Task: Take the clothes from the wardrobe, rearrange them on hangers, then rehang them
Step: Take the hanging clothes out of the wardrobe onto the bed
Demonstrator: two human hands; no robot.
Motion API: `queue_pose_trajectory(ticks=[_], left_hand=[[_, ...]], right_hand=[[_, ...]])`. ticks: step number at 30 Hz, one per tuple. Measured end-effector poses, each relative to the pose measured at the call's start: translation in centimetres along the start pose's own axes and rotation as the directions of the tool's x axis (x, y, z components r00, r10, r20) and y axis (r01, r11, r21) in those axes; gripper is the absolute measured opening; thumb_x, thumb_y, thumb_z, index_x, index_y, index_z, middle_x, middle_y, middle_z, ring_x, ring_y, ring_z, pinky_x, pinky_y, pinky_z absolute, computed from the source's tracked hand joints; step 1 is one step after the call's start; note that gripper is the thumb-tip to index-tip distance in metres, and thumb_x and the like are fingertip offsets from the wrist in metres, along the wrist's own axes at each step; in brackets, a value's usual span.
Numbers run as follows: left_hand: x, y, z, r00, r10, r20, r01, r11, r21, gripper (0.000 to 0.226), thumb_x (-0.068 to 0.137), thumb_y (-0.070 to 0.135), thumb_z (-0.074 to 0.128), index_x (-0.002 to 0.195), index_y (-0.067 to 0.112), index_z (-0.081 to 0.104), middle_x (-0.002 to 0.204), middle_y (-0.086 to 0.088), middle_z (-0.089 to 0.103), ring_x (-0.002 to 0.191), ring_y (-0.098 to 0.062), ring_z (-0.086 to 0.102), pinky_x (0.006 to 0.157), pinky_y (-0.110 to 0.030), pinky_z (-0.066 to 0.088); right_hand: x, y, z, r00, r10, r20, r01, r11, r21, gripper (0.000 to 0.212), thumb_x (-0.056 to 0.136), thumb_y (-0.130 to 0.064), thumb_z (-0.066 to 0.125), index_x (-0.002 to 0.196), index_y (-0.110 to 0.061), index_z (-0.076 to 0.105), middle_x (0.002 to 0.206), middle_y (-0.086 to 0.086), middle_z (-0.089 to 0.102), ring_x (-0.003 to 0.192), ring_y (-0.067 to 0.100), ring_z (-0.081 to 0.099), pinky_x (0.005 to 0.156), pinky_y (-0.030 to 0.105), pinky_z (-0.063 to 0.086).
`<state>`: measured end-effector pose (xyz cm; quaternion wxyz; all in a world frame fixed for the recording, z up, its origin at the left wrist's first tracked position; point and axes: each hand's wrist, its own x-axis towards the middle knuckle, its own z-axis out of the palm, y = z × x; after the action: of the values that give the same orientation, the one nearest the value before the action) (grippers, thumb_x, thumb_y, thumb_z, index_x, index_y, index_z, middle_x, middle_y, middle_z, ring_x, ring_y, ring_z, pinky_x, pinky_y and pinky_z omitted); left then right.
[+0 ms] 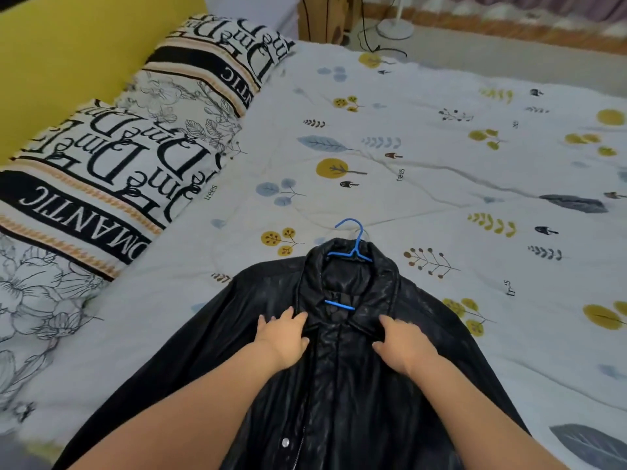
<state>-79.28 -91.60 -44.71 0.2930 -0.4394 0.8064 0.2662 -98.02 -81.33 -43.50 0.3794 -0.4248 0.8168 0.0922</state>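
Black and glossy, the jacket point(339, 385) lay face up on the bed point(441, 171) in the head view, its collar toward the far side and its hem running off the near edge of the frame; a blue hanger point(353, 252) sat inside the neck, its hook pointing away onto the quilt and a short stretch of its lower bar showing in the open collar. The left hand point(283, 334) rested on the left front of the jacket just below the collar, fingers fairly straight and spread, the thumb lying along the placket; the right hand point(403, 344) was on the right collar point, its fingers bent down onto the fabric (whether they actually pinched the collar could not be told). A silver snap button point(285, 442) showed low on the front, near the zip.

The quilt was white, printed with yellow trees and grey-blue leaves; two pillows point(101, 184) with large black lettering and flower outlines lay along the left side, against a yellow headboard point(68, 62). Far beyond the bed, the round white base of a stand point(395, 28) stood on the floor, with black cables point(369, 39) trailing beside it.
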Motion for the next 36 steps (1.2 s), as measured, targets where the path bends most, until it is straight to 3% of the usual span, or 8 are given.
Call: queue_pose_trajectory(ticks=[2, 5, 11, 17, 22, 28, 36], left_hand=[[-2.0, -0.1, -1.6, 0.999, 0.033, -0.043, -0.034, 0.999, -0.023, 0.042, 0.098, 0.033, 0.036, 0.135, 0.015, 0.041, 0.142, -0.009, 0.038, 0.126, -0.030, 0.043, 0.111, -0.048, 0.021], [-5.8, -1.0, -3.9, 0.992, 0.091, -0.082, -0.096, 0.993, -0.069, 0.033, 0.097, 0.031, 0.040, 0.123, 0.014, 0.052, 0.124, -0.007, 0.057, 0.112, -0.026, 0.053, 0.095, -0.036, 0.042], [-16.7, -5.1, -6.1, 0.958, 0.194, -0.211, -0.194, 0.981, 0.023, 0.029, 0.096, 0.031, 0.041, 0.119, 0.017, 0.053, 0.117, -0.004, 0.059, 0.105, -0.022, 0.055, 0.087, -0.034, 0.045], [-28.3, -11.2, -4.7, 0.977, 0.166, -0.136, -0.159, 0.986, 0.058, 0.037, 0.095, 0.035, 0.043, 0.128, 0.018, 0.049, 0.126, -0.005, 0.056, 0.113, -0.022, 0.052, 0.091, -0.029, 0.041], [-37.0, -15.4, -2.6, 0.987, 0.084, -0.135, -0.079, 0.996, 0.040, 0.043, 0.095, 0.037, 0.046, 0.133, 0.019, 0.045, 0.131, -0.004, 0.053, 0.119, -0.020, 0.049, 0.093, -0.026, 0.037], [-46.3, -18.3, -0.7, 0.976, -0.043, -0.212, 0.027, 0.996, -0.079, 0.045, 0.093, 0.038, 0.048, 0.134, 0.020, 0.044, 0.135, -0.003, 0.050, 0.122, -0.020, 0.047, 0.097, -0.028, 0.037], [-55.6, -19.7, 4.6, 0.910, -0.318, -0.265, 0.247, 0.931, -0.269, 0.048, 0.094, 0.037, 0.048, 0.136, 0.015, 0.041, 0.139, -0.005, 0.048, 0.126, -0.022, 0.046, 0.099, -0.030, 0.037]], right_hand=[[-2.1, -0.9, -1.4, 1.000, -0.007, -0.015, 0.007, 1.000, -0.014, 0.044, 0.094, -0.033, 0.045, 0.134, -0.016, 0.043, 0.133, 0.008, 0.053, 0.119, 0.027, 0.051, 0.092, 0.034, 0.045], [-6.1, -2.6, -2.8, 0.998, -0.066, 0.011, 0.066, 0.998, 0.008, 0.041, 0.093, -0.033, 0.047, 0.131, -0.017, 0.048, 0.132, 0.005, 0.054, 0.118, 0.023, 0.053, 0.092, 0.030, 0.043], [-16.1, -6.6, -4.2, 0.990, -0.141, -0.006, 0.141, 0.990, -0.017, 0.046, 0.093, -0.036, 0.049, 0.136, -0.020, 0.044, 0.132, 0.004, 0.054, 0.119, 0.022, 0.053, 0.097, 0.030, 0.043], [-27.3, -10.9, -2.6, 0.977, -0.213, -0.034, 0.209, 0.975, -0.081, 0.049, 0.095, -0.036, 0.047, 0.140, -0.020, 0.039, 0.139, 0.004, 0.048, 0.125, 0.020, 0.048, 0.102, 0.030, 0.040], [-35.1, -13.6, 0.4, 0.964, -0.265, 0.021, 0.265, 0.952, -0.153, 0.049, 0.096, -0.036, 0.046, 0.141, -0.020, 0.038, 0.139, 0.003, 0.048, 0.124, 0.020, 0.048, 0.101, 0.030, 0.041], [-40.2, -15.2, 2.8, 0.945, -0.299, 0.136, 0.328, 0.873, -0.361, 0.048, 0.096, -0.036, 0.045, 0.140, -0.019, 0.039, 0.138, 0.003, 0.048, 0.122, 0.022, 0.049, 0.098, 0.029, 0.043], [-41.3, -17.0, 3.8, 0.881, -0.466, 0.078, 0.446, 0.764, -0.466, 0.044, 0.096, -0.036, 0.045, 0.137, -0.020, 0.040, 0.135, 0.002, 0.050, 0.116, 0.020, 0.053, 0.092, 0.027, 0.045]])
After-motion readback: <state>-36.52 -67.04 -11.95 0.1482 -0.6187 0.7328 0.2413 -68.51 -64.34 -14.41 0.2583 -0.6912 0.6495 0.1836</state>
